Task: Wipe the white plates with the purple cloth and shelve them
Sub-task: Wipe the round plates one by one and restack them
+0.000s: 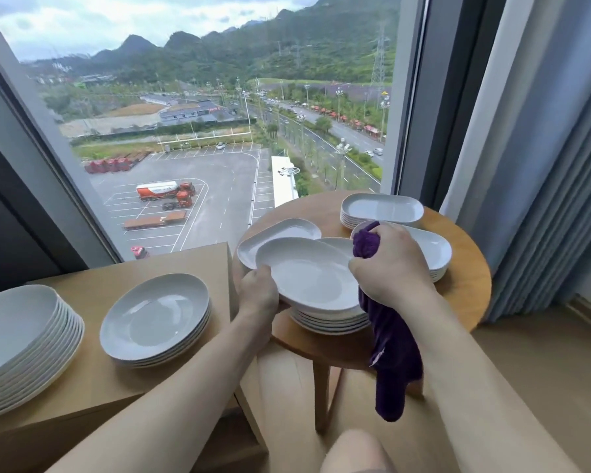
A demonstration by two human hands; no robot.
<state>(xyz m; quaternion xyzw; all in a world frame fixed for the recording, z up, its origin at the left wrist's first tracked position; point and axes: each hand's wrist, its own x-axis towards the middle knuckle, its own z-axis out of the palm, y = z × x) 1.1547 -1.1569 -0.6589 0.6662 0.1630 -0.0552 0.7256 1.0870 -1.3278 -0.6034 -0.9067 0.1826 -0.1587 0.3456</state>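
Top white plate (pixel 307 278) sat tilted on the stack at the near edge of the round table (pixel 471 285), left hand (pixel 258 290) fingers closed on its near-left rim, right hand (pixel 391 264) fingers clenched on the purple cloth (pixel 394 353) at its right rim. Glazed ceramic: likely stiff, slick, chippable, so grip the rim with a thumb on top; the cloth was limp. Under-plate fingers hidden; no shelf clearly in view.

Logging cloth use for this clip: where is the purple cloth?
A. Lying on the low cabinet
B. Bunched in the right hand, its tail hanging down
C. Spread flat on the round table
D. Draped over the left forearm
B: the right hand grips the purple cloth beside the plate that the left hand holds.
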